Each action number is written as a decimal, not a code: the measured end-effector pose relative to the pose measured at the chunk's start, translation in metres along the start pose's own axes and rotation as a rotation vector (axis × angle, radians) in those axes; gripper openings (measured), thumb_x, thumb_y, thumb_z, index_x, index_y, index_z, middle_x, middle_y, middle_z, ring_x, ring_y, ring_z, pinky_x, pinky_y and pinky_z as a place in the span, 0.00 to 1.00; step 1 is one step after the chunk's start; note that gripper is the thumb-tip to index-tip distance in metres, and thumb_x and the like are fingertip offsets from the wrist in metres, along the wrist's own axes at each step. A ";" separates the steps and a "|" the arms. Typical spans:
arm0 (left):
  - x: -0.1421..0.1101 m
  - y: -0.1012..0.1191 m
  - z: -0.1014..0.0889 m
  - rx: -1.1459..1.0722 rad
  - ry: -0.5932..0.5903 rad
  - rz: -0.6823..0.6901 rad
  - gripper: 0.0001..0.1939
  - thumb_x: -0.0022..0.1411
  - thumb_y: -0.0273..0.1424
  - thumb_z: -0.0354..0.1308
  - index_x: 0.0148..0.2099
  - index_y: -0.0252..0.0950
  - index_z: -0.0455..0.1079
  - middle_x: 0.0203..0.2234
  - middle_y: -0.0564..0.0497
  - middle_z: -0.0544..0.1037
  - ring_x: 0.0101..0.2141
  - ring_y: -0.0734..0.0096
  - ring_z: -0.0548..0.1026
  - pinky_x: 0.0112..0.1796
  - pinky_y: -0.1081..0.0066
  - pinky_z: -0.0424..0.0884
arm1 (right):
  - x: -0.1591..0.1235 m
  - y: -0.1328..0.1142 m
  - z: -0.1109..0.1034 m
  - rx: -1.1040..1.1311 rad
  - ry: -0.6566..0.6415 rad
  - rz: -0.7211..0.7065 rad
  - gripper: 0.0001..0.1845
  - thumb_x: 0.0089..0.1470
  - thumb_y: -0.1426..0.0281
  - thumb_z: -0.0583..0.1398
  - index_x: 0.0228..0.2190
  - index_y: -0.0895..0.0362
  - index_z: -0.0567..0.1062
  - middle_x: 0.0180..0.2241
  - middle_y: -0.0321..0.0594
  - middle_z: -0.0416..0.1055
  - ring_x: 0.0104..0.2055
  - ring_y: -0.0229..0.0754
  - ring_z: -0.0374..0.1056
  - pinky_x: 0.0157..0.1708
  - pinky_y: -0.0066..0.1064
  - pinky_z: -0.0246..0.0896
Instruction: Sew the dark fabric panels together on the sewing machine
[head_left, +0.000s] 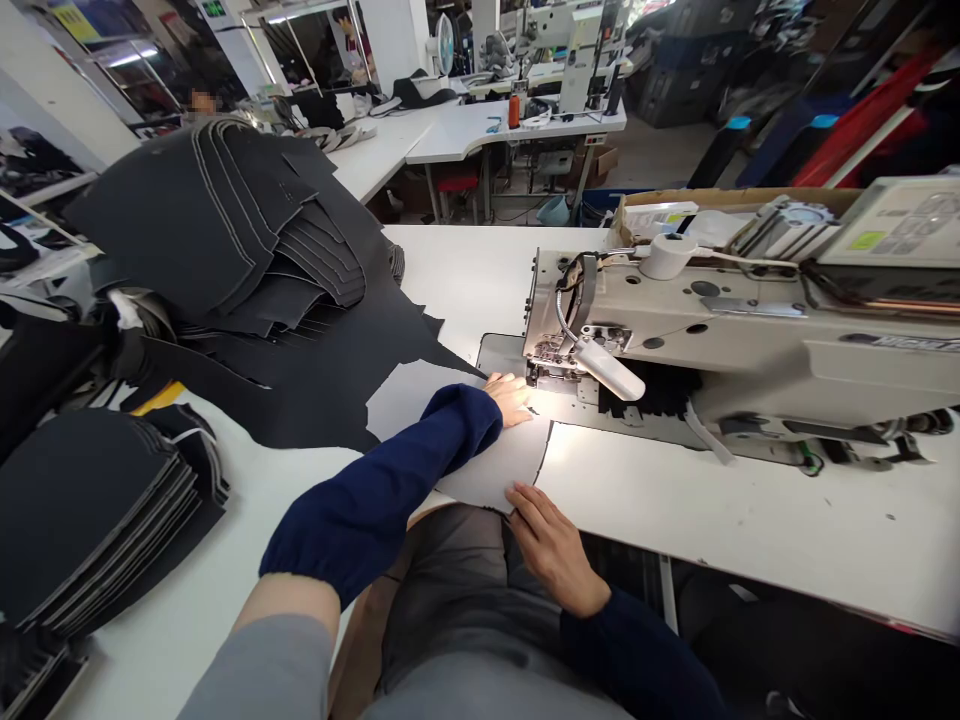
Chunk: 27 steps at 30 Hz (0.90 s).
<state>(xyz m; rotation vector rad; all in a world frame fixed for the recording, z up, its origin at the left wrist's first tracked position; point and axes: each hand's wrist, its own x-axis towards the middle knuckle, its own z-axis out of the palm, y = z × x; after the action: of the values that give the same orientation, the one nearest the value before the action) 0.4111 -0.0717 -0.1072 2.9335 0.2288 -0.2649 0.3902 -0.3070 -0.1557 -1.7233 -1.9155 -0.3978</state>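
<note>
A fabric panel [491, 475], pale grey side up, lies on the white sewing table and droops slightly over its front edge. Its far edge comes close to the needle area of an industrial sewing machine [750, 340]. My left hand [511, 397] rests on the panel just left of the presser foot, fingers stretched out and lying flat. At the panel's near right edge, my right hand [553, 545] grips the border with its fingers on top; its thumb is hidden. The machine's lamp [609, 368] lights the fabric by the needle, which I cannot make out.
Large dark fabric pieces [300, 370] spread over the left of the table, with a stack of cut panels [225, 220] on them. Another dark stack [90, 510] sits nearer left. Behind the machine stands a cardboard box [622, 222]. More sewing tables [480, 125] are farther back.
</note>
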 end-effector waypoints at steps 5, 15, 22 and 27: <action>0.004 0.000 -0.002 -0.071 0.021 -0.021 0.10 0.59 0.40 0.57 0.36 0.38 0.68 0.40 0.50 0.70 0.44 0.62 0.63 0.46 0.60 0.55 | 0.002 0.002 0.002 0.025 -0.003 0.010 0.14 0.57 0.81 0.50 0.34 0.60 0.75 0.47 0.44 0.70 0.56 0.48 0.60 0.51 0.41 0.66; 0.002 -0.010 -0.002 -0.073 0.036 0.003 0.09 0.61 0.36 0.54 0.38 0.37 0.71 0.38 0.52 0.75 0.42 0.65 0.69 0.45 0.64 0.58 | 0.015 0.003 0.007 -0.003 -0.064 -0.027 0.16 0.56 0.82 0.49 0.38 0.62 0.74 0.49 0.45 0.69 0.56 0.50 0.60 0.52 0.41 0.65; 0.017 -0.045 -0.014 -0.012 0.135 -0.039 0.09 0.60 0.32 0.53 0.37 0.35 0.73 0.35 0.48 0.75 0.41 0.63 0.70 0.45 0.61 0.57 | 0.051 0.031 0.026 -0.092 -0.105 -0.098 0.17 0.56 0.83 0.47 0.38 0.65 0.74 0.52 0.49 0.67 0.55 0.50 0.62 0.52 0.40 0.66; 0.042 -0.055 -0.010 -0.008 0.151 -0.047 0.09 0.61 0.31 0.53 0.35 0.34 0.73 0.35 0.48 0.75 0.39 0.64 0.71 0.44 0.62 0.58 | 0.057 0.055 0.027 -0.093 -0.083 -0.086 0.19 0.57 0.83 0.46 0.38 0.63 0.75 0.49 0.46 0.69 0.54 0.47 0.64 0.51 0.39 0.67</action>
<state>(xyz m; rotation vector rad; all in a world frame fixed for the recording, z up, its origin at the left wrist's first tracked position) 0.4446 -0.0107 -0.1155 2.9455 0.3199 -0.0484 0.4361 -0.2370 -0.1530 -1.7444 -2.0655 -0.4606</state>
